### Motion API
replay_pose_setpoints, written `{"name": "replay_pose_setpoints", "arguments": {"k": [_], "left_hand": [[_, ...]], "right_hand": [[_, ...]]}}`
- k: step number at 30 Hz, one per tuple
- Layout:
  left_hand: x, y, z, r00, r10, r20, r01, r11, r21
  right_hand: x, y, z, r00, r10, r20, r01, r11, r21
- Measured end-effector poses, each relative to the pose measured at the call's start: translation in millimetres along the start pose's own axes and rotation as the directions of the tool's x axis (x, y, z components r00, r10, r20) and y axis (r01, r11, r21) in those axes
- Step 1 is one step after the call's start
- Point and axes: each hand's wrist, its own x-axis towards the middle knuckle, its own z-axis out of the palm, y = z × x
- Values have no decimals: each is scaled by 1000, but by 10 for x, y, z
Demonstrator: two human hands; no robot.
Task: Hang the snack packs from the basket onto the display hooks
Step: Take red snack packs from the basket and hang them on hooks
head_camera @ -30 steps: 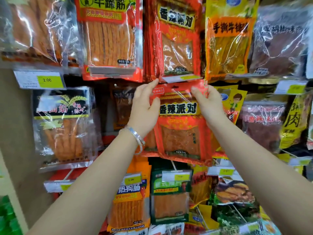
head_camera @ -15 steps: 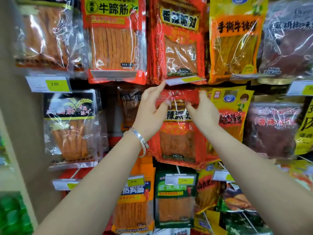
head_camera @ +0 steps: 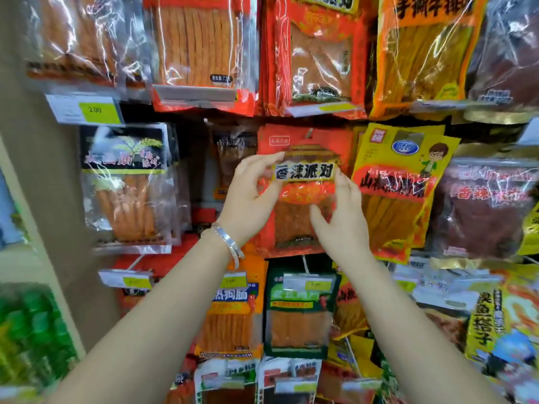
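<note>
red snack pack (head_camera: 303,199) hangs just left of the yellow cartoon pack (head_camera: 404,182), its top hole seemingly over the display hook (head_camera: 309,132), whose wire shows as a short pale stroke on the header. i judge it light and thin: a flat, glossy film pouch with soft strips inside, so it will bend and crinkle rather than break, and the slick film could slide out of a loose pinch. the sealed header round the hole looks the stiffest part, so the best hold is at the two top corners, which keeps the hole taut and free for the wire; a grip at the belly would let the top flop.

the left hand (head_camera: 250,196) lies at the pack's edge farthest from the yellow cartoon pack, forefinger and thumb loosely bent on the front beside the printed label, resting rather than pinching as far as the blur lets me tell. the right hand (head_camera: 342,220), nearer the yellow cartoon pack, has straight, spread fingers over the pouch's lower half and grips nothing. above and left of the yellow cartoon pack hangs a stack of matching red packs (head_camera: 318,53); below and left of it, a green pack (head_camera: 297,313).

half a second ago both hands were up at the header, fingers crowded round the hole; now they sit lower, at label and belly, and the header is bare
</note>
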Motion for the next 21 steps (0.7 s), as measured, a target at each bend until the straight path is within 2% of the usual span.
{"name": "replay_pose_setpoints", "arguments": {"k": [2,4,6,7,8,10,12,14,15,18,21], "left_hand": [[-328,-126,-60,996,-93,-5,93,996,0],[-792,-291,-149,979,-203,-7,203,979,10],[-1412,-512,-255,924,-383,8,382,923,41],[-1770,-608,-318,868,-497,19,495,867,66],[-2158,-710,-392,796,-605,30,601,795,84],[-2975,-784,-543,608,-794,9,789,606,100],[-3765,-736,-687,397,-917,-44,913,390,115],[-4473,-586,-805,147,-988,-57,987,142,81],[-4785,-495,-863,35,-997,-70,999,33,32],[-5557,-200,-1068,-211,-968,-134,972,-194,-129],[-6029,65,-1358,-422,-903,-79,887,-393,-242]], "right_hand": [[-349,-25,113,999,-15,40,8,985,172],[-730,-8,268,982,10,189,-64,957,284],[-1146,45,472,926,30,376,-168,925,341],[-1370,73,583,881,32,472,-215,916,339],[-1606,111,698,820,41,572,-269,908,321],[-2121,181,925,645,70,761,-367,902,228],[-2653,244,1114,449,97,888,-438,890,125],[-3183,282,1257,237,142,961,-461,887,-18],[-3437,293,1314,134,161,978,-434,897,-88],[-4097,241,1415,-127,225,966,-354,900,-256],[-4643,46,1470,-307,236,922,-220,925,-310]]}}
